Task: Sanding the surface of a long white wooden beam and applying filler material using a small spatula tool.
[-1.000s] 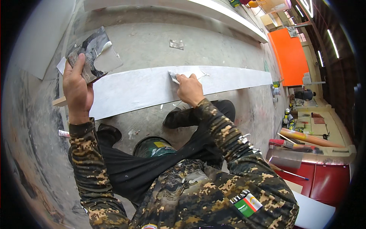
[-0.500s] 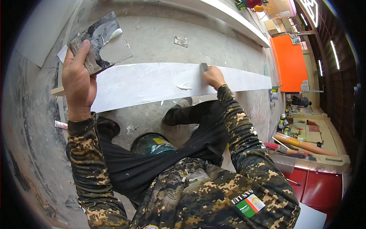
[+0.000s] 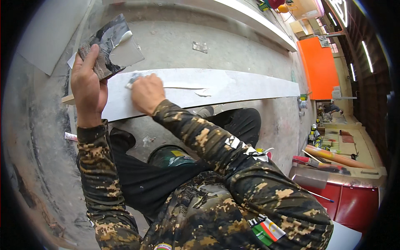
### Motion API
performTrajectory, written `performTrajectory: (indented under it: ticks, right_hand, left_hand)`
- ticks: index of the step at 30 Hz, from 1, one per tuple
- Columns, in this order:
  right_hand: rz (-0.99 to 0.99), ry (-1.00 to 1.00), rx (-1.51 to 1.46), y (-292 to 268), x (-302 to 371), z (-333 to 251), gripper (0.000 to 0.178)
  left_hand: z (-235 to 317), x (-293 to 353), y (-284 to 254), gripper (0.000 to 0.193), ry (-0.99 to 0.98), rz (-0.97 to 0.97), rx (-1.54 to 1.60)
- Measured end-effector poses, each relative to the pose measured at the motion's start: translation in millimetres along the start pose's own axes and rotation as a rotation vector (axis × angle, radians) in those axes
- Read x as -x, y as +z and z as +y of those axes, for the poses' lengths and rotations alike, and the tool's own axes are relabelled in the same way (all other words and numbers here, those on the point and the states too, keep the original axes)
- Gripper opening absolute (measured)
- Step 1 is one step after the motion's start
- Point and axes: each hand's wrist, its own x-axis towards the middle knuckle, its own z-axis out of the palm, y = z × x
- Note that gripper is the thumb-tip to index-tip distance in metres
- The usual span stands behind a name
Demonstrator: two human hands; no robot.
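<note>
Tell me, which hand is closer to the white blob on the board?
Right. The right hand is over the white board, left of the blob; the left hand is farther left, holding a smeared plate.

White board (image 3: 246,84) — smooth and matt, scuffed grey floor (image 3: 166,48), cloth sleeves (image 3: 204,139), glossy red panel (image 3: 359,206)

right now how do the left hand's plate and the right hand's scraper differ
The plate shows a broad face with white paste; the scraper shows only a small grey end. The left hand holds the plate up; the right hand holds the scraper down at the white board. Both are hand-held.
</note>
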Motion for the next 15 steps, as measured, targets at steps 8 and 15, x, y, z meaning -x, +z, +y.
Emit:
performTrajectory:
  ticks: [8, 15]
  right_hand:
    - [0.339, 0.128, -0.071, -20, 52, 129, 0.031]
    - [0.473, 0.473, 0.181, -22, 115, 283, 0.032]
  left_hand:
    - [10, 3, 0, 0.029, 0.058, 0.081, -0.065]
    - [-3, -1, 0, 0.029, 0.025, 0.078, -0.093]
